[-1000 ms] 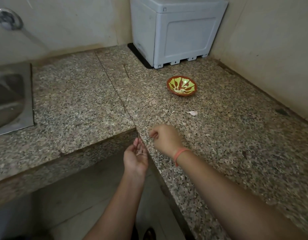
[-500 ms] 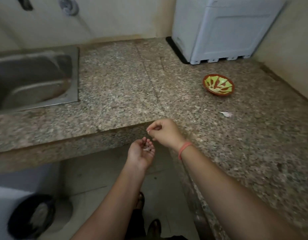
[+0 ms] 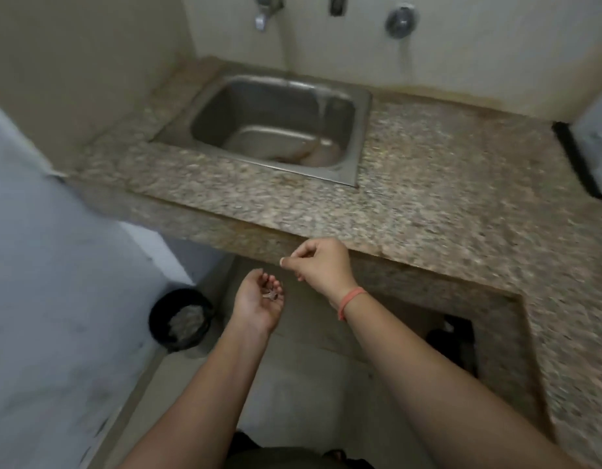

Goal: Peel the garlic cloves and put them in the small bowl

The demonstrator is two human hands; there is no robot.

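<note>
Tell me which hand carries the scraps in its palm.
The left hand: palm up, cupped, small scraps in it. The right hand, wearing the orange wristband, is knuckles up, fingertips pinched.

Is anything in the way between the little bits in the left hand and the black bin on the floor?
Nothing visible does. The left hand cups the small bits above bare floor; the open black bin stands on the floor to its left. The small bowl is not in view.
</note>
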